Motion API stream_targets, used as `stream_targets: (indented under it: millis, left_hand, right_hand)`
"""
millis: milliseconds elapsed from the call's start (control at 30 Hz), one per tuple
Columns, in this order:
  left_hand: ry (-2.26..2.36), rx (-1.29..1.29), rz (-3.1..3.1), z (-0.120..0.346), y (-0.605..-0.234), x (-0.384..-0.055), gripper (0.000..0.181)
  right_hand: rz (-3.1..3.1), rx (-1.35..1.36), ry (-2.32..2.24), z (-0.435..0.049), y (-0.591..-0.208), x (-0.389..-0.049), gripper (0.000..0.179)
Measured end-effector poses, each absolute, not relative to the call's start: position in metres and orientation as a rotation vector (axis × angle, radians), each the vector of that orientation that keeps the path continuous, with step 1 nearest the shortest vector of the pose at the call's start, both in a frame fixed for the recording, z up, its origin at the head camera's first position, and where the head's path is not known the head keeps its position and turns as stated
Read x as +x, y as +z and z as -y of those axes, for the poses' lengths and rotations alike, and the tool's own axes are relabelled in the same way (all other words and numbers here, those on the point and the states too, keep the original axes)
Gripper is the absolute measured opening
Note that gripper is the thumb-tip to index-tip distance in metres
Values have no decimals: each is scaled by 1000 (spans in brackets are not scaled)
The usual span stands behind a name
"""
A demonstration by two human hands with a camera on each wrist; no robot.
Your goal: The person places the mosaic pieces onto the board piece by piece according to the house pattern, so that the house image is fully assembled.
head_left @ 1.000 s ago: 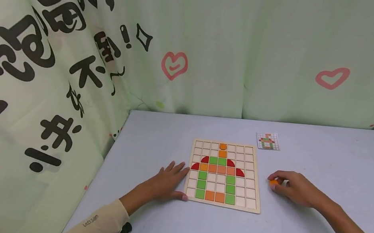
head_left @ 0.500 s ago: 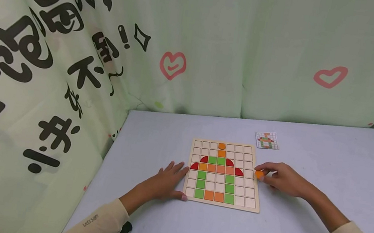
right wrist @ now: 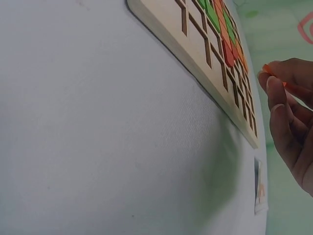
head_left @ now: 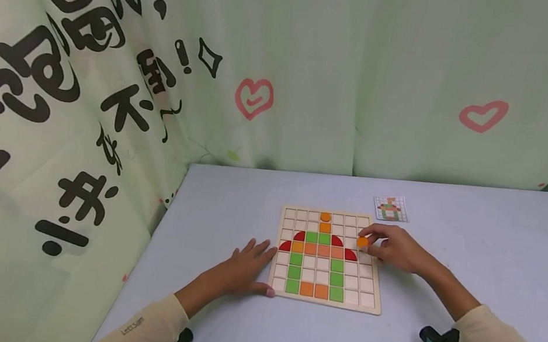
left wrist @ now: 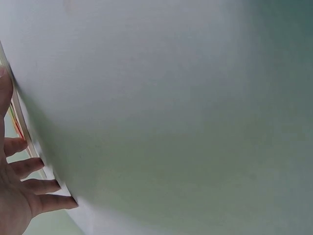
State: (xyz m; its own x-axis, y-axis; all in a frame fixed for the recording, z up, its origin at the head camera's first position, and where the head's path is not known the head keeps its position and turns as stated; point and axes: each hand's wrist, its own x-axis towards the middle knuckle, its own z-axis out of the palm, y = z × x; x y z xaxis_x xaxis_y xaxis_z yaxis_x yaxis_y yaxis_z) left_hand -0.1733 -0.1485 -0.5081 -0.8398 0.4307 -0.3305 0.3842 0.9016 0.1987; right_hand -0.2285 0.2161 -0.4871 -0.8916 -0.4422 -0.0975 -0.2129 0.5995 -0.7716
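A wooden grid board [head_left: 361, 284] lies on the table with green, red, salmon and orange flat pieces set in its cells, forming a symmetrical figure. At the top of the figure sit an orange round piece [head_left: 325, 217] and an orange square piece [head_left: 324, 227]. My right hand [head_left: 397, 248] pinches a small orange piece [head_left: 362, 241] between thumb and fingertips over the right-hand columns; its outline is partly covered by the fingers. My left hand [head_left: 244, 268] rests with spread fingers against the board's left edge, thumb at the lower left corner.
Behind the board's right corner lies a small picture card [head_left: 391, 208] with a similar coloured figure on a grid. A pale green curtain [head_left: 308, 81] with hearts and black lettering hangs behind and left of the white table [head_left: 507, 247].
My right hand has moved left and away from me with the orange piece, from the table beside the board to over its right side. The left hand has stayed at the board's edge.
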Motion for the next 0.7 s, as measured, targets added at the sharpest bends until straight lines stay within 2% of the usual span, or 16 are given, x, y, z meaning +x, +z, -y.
stream_targets:
  millis: [700]
  left_hand:
    - [168, 612, -2697, 149, -509, -173, 98]
  right_hand:
    - [-2576, -469, -1159, -198, -485, -250, 33]
